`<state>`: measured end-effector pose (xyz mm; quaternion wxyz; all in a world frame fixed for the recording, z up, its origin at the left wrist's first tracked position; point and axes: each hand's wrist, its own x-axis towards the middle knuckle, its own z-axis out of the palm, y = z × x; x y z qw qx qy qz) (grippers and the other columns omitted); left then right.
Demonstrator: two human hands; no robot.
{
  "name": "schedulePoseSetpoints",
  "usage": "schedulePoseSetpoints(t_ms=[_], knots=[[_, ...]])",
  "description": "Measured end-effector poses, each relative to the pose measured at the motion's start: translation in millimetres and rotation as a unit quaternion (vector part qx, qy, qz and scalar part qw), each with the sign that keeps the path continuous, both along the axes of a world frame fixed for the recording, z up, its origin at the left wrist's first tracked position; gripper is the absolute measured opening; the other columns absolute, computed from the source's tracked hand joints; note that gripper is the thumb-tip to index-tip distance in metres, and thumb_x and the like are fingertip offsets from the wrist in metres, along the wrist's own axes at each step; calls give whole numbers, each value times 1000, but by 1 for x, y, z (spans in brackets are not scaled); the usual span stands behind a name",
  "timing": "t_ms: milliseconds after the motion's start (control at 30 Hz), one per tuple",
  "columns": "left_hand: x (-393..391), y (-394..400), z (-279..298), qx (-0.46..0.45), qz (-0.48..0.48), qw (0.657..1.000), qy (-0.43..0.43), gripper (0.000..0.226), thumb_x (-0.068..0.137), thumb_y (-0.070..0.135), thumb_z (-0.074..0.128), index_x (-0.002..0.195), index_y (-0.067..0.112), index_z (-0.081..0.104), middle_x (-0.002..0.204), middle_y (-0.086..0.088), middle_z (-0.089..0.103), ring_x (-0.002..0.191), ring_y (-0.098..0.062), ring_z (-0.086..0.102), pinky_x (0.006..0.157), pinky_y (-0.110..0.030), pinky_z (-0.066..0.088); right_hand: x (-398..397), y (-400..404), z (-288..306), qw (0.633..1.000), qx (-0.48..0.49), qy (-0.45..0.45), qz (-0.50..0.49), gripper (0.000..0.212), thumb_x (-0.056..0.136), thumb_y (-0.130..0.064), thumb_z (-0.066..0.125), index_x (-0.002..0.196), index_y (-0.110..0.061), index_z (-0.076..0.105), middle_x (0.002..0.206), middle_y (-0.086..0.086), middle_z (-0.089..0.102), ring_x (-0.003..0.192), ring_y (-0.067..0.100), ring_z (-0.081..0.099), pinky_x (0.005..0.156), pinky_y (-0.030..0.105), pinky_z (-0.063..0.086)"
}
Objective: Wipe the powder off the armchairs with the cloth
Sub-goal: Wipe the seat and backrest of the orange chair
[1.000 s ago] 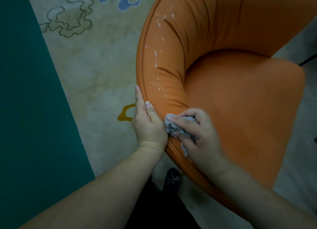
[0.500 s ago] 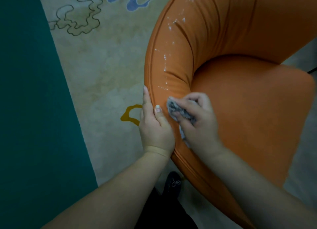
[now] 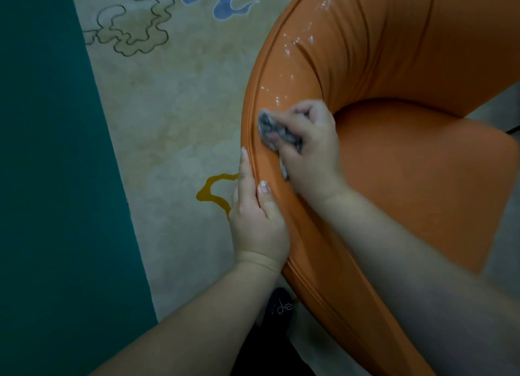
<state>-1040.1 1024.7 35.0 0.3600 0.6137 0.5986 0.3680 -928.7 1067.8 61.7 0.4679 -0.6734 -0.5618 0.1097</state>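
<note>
An orange armchair (image 3: 408,178) fills the right half of the view, its curved padded rim running from bottom centre up to the top. White powder specks (image 3: 292,46) dot the rim further up. My right hand (image 3: 312,150) grips a crumpled grey cloth (image 3: 271,126) and presses it on the rim just below the nearest specks. My left hand (image 3: 257,215) rests on the rim's outer edge below, fingers straight along the outside, thumb on top.
A beige carpet (image 3: 174,108) with blue, outlined and yellow cloud shapes lies left of the chair. A dark teal band (image 3: 50,178) borders it on the far left. A black shoe (image 3: 281,308) shows at the bottom, beside the chair's base.
My right hand has slid the cloth up along the rim, away from me, over the lowest powder specks. My left hand has kept its place on the rim's edge.
</note>
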Motion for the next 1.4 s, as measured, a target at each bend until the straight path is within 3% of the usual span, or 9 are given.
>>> schedulePoseSetpoints(t_ms=[100, 233, 433, 667, 900, 1000, 1167, 1267, 1400], knots=[[1, -2, 4, -4, -8, 1000, -6, 54, 97, 25, 33, 150, 25, 25, 132, 31, 26, 116, 26, 23, 97, 3, 20, 4, 14, -3, 1000, -17, 13, 2, 32, 81, -26, 64, 112, -19, 71, 100, 2, 46, 97, 28, 53, 88, 44, 47], [-1, 0, 5, 7, -9, 1000, 1, 54, 95, 22, 35, 149, 20, 29, 137, 18, 32, 119, 21, 26, 97, 3, 21, -5, -37, -8, 998, -20, 9, 63, 32, 81, -24, 66, 113, -20, 69, 103, 3, 46, 98, 26, 53, 89, 44, 46], [2, -1, 6, -3, -7, 1000, -6, 54, 96, 27, 32, 149, 28, 23, 139, 23, 28, 118, 31, 21, 100, 2, 20, 10, 34, -3, 999, 3, -42, 18, 29, 79, -18, 68, 107, -16, 73, 99, 3, 44, 94, 31, 53, 88, 24, 37], [1, -1, 6, 13, -12, 1000, -1, 55, 95, 19, 35, 149, 17, 29, 137, 18, 31, 117, 33, 20, 99, 2, 20, -4, -18, -10, 999, 4, 24, 24, 31, 82, -23, 65, 111, -16, 71, 101, 1, 45, 96, 26, 53, 85, 46, 47], [3, -1, 11, -7, 0, 1000, -6, 54, 96, 24, 34, 149, 26, 25, 138, 16, 32, 121, 17, 27, 98, 3, 20, 17, 56, -2, 1000, 0, -16, 1, 29, 80, -21, 64, 106, -14, 73, 97, 4, 44, 94, 30, 54, 87, 27, 41], [1, 0, 9, -1, -3, 1000, 0, 54, 96, 23, 34, 149, 23, 27, 138, 15, 34, 121, 17, 28, 99, 2, 21, 9, 23, -7, 999, -9, 31, 1, 30, 81, -21, 63, 110, -16, 71, 98, 3, 44, 94, 23, 52, 86, 29, 43], [1, 2, 10, 9, -5, 1000, 10, 54, 95, 20, 36, 149, 18, 30, 139, 11, 35, 121, 15, 28, 98, 3, 19, 0, -47, -12, 993, -44, 104, 31, 29, 84, -19, 65, 113, -24, 66, 98, -4, 46, 96, 0, 48, 88, 12, 39], [2, 2, 14, -8, -7, 1000, 12, 54, 95, 24, 36, 149, 22, 28, 140, 11, 35, 123, 10, 30, 99, 2, 20, 3, -32, -11, 991, -59, 124, -3, 29, 83, -14, 66, 110, -22, 65, 98, -1, 46, 94, 3, 50, 87, 11, 39], [2, 6, 28, -89, -32, 994, 61, 52, 99, 40, 28, 146, 45, 9, 139, 1, 52, 110, -18, 57, 89, -20, 41, 7, -16, -9, 983, -54, 170, -34, 28, 84, -15, 65, 111, -20, 65, 100, 3, 48, 93, -1, 50, 87, 10, 40]])
